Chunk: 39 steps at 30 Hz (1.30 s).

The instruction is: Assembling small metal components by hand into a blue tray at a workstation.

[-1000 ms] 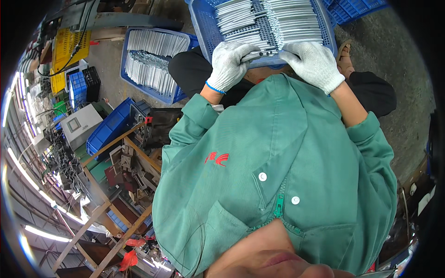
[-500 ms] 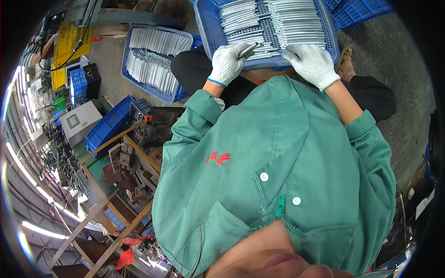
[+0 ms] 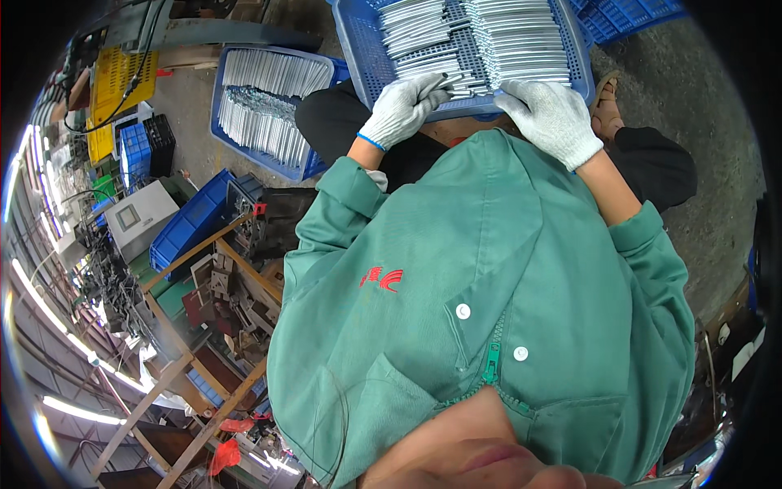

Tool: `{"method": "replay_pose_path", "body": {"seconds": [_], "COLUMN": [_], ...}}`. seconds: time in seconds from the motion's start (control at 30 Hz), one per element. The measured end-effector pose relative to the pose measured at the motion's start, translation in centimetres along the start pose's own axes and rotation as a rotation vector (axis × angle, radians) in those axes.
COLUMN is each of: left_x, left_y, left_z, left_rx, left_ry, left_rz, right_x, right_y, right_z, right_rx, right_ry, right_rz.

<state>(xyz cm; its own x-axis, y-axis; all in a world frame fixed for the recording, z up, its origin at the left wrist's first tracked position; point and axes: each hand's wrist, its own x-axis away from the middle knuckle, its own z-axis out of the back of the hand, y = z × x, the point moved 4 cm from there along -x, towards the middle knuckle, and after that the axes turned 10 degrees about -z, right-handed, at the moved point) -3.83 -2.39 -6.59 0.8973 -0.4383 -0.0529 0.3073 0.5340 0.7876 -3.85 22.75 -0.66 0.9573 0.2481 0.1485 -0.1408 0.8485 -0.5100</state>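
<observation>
while your gloved left hand (image 3: 403, 107) pinches 1 thin metal strip (image 3: 437, 81) at the near edge of the blue crate (image 3: 371, 57) and your right hand (image 3: 554, 118) rests flat on its rim, a loose pinch could drop it.

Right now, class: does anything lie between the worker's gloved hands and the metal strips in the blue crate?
Nothing visible does. The left hand already has a strip in its grip, and the right hand rests on the crate rim beside the strips.
</observation>
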Motion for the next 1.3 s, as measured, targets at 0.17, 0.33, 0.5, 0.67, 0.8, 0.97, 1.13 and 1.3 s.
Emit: {"method": "replay_pose_path", "body": {"seconds": [0.17,0.33,0.5,0.67,0.8,0.97,1.13,1.3], "left_x": [-0.6,-1.0,-0.9,-0.7,-0.8,0.0,-0.6,0.3], "left_y": [2.7,4.4,4.4,6.3,6.8,6.0,6.5,5.1], "left_z": [0.9,1.1,0.9,1.2,1.2,1.3,1.2,1.1], "left_rx": [-0.039,-0.166,-0.052,-0.409,-0.366,-0.383,-0.321,-0.362], "left_ry": [-0.058,-0.075,0.082,0.173,0.213,0.218,0.192,0.216], "left_rz": [-0.072,-0.174,-0.198,-0.307,-0.360,-0.319,-0.339,-0.313], "right_x": [0.4,0.5,0.4,0.7,0.0,0.4,-0.5,0.4], "right_y": [-0.8,-1.0,-0.8,-1.6,-0.4,-1.9,-0.3,-1.4], "right_z": [1.0,1.1,0.6,1.4,0.8,1.2,1.0,0.2], "right_rx": [-0.060,-0.007,0.063,-0.012,-0.015,-0.024,-0.055,-0.019], "right_ry": [0.077,0.033,0.023,0.029,0.038,-0.125,0.025,-0.105], "right_rz": [0.089,0.061,0.054,0.094,0.027,0.030,0.029,0.063]}}
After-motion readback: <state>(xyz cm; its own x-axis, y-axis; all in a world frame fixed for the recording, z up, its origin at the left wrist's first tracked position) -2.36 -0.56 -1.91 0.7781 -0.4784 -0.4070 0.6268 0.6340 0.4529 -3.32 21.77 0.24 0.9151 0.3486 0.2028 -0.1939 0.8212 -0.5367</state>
